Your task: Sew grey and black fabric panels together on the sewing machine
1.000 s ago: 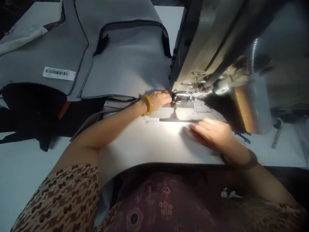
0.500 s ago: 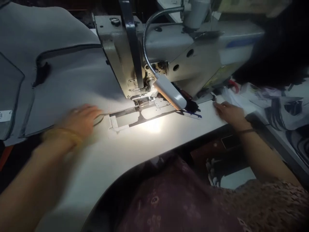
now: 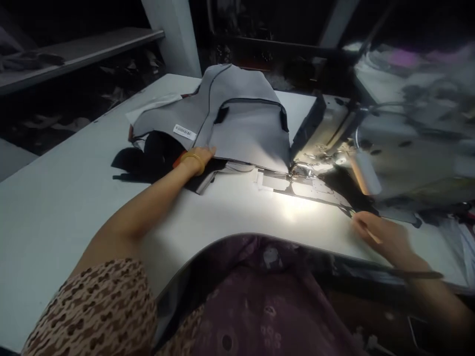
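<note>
Toward the far edge of the bench (image 3: 70, 232), left of the sewing machine (image 3: 419, 153), lay the grey fabric piece (image 3: 248, 136), with dark seams and a white barcode label (image 3: 184, 132). Its near right corner reached the presser foot (image 3: 304, 170); whether it was pinned beneath could not be told. Black fabric (image 3: 159, 153) spread out from under its left part. The left hand (image 3: 202, 154), with a yellow bangle (image 3: 201, 164) at the wrist, rested on the piece's near edge, though whether the fingers pinched the cloth or just pressed on it was unclear. Close to the bench's curved front edge, right of the lit needle area, the right hand (image 3: 384, 236) was blurred, fingers curled, fingertips beside a small dark tool (image 3: 347, 211); I could not tell whether it was grasped. A lamp (image 3: 366, 173) hung above that tool.
</note>
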Motion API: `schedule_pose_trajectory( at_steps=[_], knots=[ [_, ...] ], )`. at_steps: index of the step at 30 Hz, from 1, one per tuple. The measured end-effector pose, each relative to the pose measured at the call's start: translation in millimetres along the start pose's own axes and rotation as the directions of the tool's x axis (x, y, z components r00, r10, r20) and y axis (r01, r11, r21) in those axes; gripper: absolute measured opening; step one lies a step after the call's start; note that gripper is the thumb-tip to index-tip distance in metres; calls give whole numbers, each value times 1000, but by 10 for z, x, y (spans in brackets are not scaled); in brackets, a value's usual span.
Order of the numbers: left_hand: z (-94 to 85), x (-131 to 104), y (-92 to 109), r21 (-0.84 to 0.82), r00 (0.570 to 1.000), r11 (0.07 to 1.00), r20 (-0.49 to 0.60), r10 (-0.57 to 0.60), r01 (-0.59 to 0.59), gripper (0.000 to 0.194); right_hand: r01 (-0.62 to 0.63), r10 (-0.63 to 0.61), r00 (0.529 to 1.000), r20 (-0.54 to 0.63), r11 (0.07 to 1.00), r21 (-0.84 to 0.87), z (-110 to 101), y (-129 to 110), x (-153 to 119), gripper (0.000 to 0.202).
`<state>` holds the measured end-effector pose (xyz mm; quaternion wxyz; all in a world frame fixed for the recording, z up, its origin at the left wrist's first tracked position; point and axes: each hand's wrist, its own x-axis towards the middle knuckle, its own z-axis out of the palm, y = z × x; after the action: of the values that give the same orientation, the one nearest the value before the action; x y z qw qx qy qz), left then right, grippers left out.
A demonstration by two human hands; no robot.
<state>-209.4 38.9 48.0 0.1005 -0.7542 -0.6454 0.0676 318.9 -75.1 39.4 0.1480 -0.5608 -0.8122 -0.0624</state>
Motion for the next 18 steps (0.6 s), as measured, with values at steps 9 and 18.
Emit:
schedule_pose_trajectory(
  at_steps=[9,18],
  knots=[
    [266,-1351,16,-26,986,995,140,-93,97,69,331,-289,943,-165,765,552,208,-2042,1146,50],
    [332,-2367,293,134,975,985,183,-128,105,61,202,-309,950,46,720,664,784,-2946,2046,39]
  ],
)
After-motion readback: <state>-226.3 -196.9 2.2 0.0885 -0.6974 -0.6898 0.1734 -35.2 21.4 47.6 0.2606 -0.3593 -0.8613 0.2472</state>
